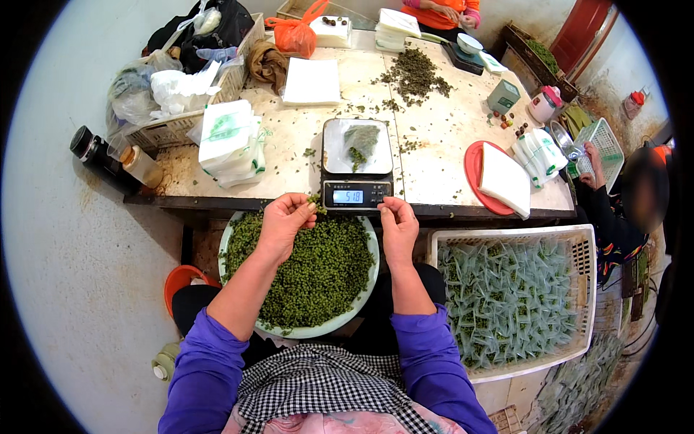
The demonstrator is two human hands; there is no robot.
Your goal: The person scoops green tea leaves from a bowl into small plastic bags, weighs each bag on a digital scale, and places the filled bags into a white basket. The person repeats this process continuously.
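Observation:
My left hand pinches a small cluster of green berry-like bits at the near left corner of a digital scale. On the scale's pan lies a clear plastic bag with some green bits in it. The fingers of my right hand are closed by the scale's near right corner; whether something small is between them is hidden. Below both hands, between my knees, sits a pale round basin heaped with green berry-like clusters.
A white crate full of filled clear bags stands right. The table bears stacked white bags, a red plate and a loose green pile. A black flask stands left. Co-workers sit right and far.

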